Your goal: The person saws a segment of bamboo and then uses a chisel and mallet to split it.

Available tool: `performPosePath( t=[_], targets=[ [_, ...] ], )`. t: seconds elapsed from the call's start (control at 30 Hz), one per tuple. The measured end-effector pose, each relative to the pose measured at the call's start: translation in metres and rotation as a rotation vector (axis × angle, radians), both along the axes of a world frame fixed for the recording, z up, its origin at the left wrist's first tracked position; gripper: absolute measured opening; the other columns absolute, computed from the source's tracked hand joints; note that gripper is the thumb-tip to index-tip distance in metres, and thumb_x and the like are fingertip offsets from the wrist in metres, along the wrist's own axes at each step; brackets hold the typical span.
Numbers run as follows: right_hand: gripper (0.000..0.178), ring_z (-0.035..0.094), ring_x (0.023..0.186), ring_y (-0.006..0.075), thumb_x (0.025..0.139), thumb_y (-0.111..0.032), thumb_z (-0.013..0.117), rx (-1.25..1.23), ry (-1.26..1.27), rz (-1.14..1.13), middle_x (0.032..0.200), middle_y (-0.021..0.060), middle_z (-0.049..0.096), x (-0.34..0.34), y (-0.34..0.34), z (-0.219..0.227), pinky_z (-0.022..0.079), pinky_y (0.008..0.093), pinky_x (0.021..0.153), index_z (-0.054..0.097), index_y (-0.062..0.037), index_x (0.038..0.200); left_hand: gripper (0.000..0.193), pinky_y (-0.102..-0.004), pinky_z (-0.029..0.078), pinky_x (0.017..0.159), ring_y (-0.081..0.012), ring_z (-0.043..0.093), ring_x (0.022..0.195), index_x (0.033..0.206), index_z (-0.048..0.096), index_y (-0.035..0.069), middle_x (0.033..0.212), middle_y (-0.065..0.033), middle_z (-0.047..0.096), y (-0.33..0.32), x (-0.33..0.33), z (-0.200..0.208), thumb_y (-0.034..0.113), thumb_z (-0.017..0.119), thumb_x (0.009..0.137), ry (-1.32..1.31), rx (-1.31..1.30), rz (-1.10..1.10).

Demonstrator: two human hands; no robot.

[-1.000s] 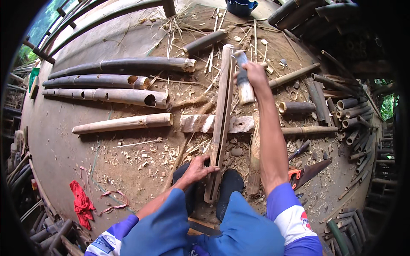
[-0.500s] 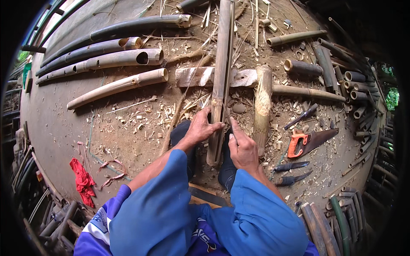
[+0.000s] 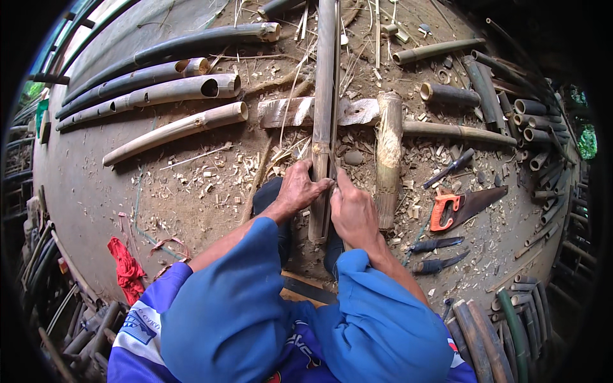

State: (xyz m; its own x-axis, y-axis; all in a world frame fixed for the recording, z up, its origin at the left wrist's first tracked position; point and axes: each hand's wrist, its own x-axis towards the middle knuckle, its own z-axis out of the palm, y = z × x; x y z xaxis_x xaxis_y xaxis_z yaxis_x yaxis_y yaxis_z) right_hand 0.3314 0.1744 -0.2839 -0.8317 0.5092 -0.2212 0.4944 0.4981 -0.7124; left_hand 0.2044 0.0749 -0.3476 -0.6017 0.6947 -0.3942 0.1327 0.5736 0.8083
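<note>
From where I stand, the long bamboo pole [image 3: 324, 96] runs straight away from the person, its near end down between the dark-clad feet [image 3: 268, 195] and its middle lying across a rough wooden block [image 3: 287, 113]. A dark slit shows along its right side. The left hand [image 3: 297, 189] is clasped on the pole from the left, fingers along its flank and thumb laid over the top. The right hand [image 3: 354, 214] is curled tight at the pole's right side, pinching a thin bladed tool [image 3: 332, 167] that is mostly hidden by the fingers; the two thumbs come close together over the bamboo.

Just right of the hands lies a thick bamboo piece [image 3: 388, 159] with a scraped, pale upper part, and a thinner bamboo length [image 3: 456, 132] stretches off to its right. Nearer me on that side are a handsaw [image 3: 476, 205] with an orange handle and, below it, two dark knives [image 3: 436, 244]. On the left, four bamboo tubes [image 3: 175, 131] lie roughly side by side, some with holes cut in them. A crumpled red cloth [image 3: 128, 268] sits lower left, and pale wood chips [image 3: 220, 179] litter the dirt floor [image 3: 185, 226].
</note>
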Motion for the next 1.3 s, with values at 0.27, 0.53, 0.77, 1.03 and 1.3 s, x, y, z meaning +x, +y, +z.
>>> performPosePath(
  t=[0.27,0.53,0.77,1.03,1.3],
  targets=[
    [0.03,0.065,0.074,0.0522,0.089,-0.009,0.051,-0.008,0.024,-0.048,0.076,0.0336,0.064,-0.012,0.019,0.005,0.052,0.0588,0.071,0.06,0.0084,0.111,0.04,-0.0414,0.057,0.08,-0.0319,0.073,0.083,0.104,0.071,-0.003,0.09,-0.0213,0.075,0.007,-0.004,-0.017,0.026,0.08,0.078,-0.09,0.055,0.01],
    [0.044,0.068,0.074,0.0472,0.091,-0.009,0.054,-0.044,0.007,-0.123,0.079,0.0318,0.065,0.0,0.005,0.018,0.053,0.0526,0.069,0.058,0.0074,0.131,0.05,-0.0443,0.054,0.087,-0.0335,0.071,0.092,0.109,0.069,-0.001,0.096,-0.0217,0.073,0.009,0.006,-0.016,0.031,0.083,0.073,0.069,-0.015,0.027],
    [0.042,0.068,0.089,0.0449,0.091,-0.008,0.054,-0.008,-0.017,-0.081,0.095,0.0321,0.066,0.001,0.006,0.018,0.054,0.0473,0.078,0.059,0.0027,0.132,0.048,-0.0466,0.052,0.087,-0.0382,0.068,0.096,0.105,0.068,-0.001,0.098,-0.0245,0.069,0.007,0.006,-0.014,0.032,0.082,0.073,-0.016,-0.052,0.029],
    [0.043,0.07,0.067,0.0414,0.09,-0.009,0.053,0.109,-0.009,-0.07,0.07,0.0278,0.065,-0.015,-0.005,0.011,0.054,0.0519,0.063,0.058,0.0103,0.129,0.042,-0.0471,0.055,0.079,-0.0379,0.072,0.087,0.104,0.071,0.0,0.091,-0.0252,0.073,0.006,0.004,-0.015,0.029,0.081,0.076,0.025,-0.061,0.024],
    [0.046,0.069,0.074,0.0455,0.094,-0.017,0.05,0.086,0.015,-0.206,0.082,0.0298,0.068,-0.038,0.025,-0.008,0.055,0.0544,0.066,0.055,0.0054,0.134,0.047,-0.0466,0.055,0.079,-0.037,0.072,0.086,0.1,0.071,-0.001,0.09,-0.0249,0.073,0.017,0.007,-0.008,0.037,0.083,0.075,-0.054,-0.033,0.027]
  ],
)
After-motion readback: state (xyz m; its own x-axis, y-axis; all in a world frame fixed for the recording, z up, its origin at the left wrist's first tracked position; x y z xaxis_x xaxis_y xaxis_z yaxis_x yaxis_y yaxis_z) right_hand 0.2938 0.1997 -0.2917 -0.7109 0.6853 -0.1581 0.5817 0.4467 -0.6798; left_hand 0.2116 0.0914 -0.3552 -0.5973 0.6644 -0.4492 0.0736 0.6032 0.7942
